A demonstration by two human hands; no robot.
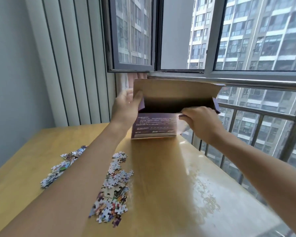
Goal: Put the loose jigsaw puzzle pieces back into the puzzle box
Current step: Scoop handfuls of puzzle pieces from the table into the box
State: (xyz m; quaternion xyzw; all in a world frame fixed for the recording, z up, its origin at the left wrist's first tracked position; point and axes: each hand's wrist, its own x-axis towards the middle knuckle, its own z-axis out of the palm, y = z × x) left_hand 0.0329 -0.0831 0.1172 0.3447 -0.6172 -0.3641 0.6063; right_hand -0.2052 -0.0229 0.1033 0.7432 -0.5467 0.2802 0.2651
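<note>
A purple puzzle box (155, 124) stands upright at the far edge of the wooden table (161, 185), its brown lid flap (174, 88) raised and its mouth dark inside. My left hand (126, 106) holds the box's left side, thumb against the flap's corner. My right hand (201, 121) pinches the front rim of the opening at the right. Loose jigsaw pieces (114, 192) lie in a long heap just right of my left forearm. A second heap (61, 166) lies to the left of that forearm, partly hidden by it.
Behind the box are an open window (132, 40) and a metal railing (246, 82). Railing bars (256, 129) run along the table's right edge. A ribbed wall panel (72, 65) stands at the back left.
</note>
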